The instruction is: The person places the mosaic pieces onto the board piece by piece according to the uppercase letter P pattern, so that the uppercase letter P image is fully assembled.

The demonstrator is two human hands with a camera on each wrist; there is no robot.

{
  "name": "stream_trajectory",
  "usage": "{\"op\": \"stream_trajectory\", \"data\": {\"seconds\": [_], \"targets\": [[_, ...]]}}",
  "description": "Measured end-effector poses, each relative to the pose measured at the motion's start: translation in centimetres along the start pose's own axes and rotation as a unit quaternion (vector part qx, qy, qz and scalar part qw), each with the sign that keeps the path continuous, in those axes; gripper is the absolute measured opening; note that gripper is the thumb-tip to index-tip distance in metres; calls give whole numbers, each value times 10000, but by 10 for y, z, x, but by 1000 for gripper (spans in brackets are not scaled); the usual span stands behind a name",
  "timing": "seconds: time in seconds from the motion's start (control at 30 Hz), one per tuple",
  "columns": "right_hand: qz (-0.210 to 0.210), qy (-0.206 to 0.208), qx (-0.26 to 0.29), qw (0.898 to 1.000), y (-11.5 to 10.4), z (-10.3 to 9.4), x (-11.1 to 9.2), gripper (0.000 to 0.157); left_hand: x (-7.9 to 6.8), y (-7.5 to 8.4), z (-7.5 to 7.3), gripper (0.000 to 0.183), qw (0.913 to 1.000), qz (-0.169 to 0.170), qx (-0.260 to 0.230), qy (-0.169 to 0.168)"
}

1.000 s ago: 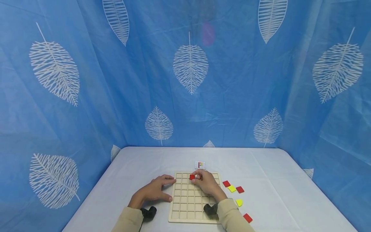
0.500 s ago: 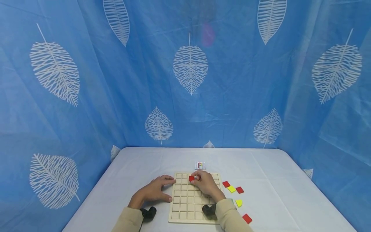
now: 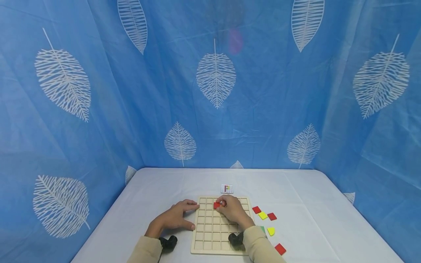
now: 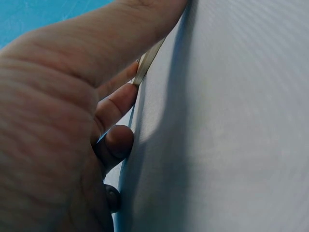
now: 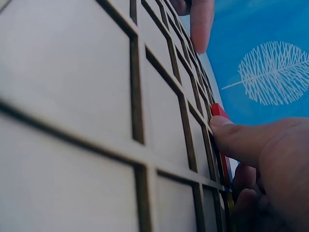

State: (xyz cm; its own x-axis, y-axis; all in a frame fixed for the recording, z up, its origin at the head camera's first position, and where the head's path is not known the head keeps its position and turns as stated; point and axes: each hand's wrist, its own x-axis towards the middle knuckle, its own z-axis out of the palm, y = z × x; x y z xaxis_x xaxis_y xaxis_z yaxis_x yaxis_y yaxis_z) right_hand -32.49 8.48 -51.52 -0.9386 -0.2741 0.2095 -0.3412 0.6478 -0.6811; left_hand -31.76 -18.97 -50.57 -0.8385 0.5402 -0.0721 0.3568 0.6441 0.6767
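Red tile: pinched in right hand, at grid board, second row from far edge; seating not verifiable. Left hand: spread wide, touching left edge. Apparently being placed; next, likely calls for squaring, pressing flat, releasing.

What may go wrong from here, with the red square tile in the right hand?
The red square tile, pinched by the right hand, could settle tilted on the ridged, light wooden grid board. The beige right sleeve partly covers a flat green piece in the head view, so it might brush that out of place. The board might also slide, since the left hand seems to touch only its left edge.
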Motion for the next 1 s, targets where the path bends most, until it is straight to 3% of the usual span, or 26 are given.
{"op": "stream_trajectory", "data": {"seconds": [1.0], "targets": [[44, -183, -197, 9996, -2, -2, 2, 22, 1, -2, 1, 84, 10000, 46, 82, 10]]}}
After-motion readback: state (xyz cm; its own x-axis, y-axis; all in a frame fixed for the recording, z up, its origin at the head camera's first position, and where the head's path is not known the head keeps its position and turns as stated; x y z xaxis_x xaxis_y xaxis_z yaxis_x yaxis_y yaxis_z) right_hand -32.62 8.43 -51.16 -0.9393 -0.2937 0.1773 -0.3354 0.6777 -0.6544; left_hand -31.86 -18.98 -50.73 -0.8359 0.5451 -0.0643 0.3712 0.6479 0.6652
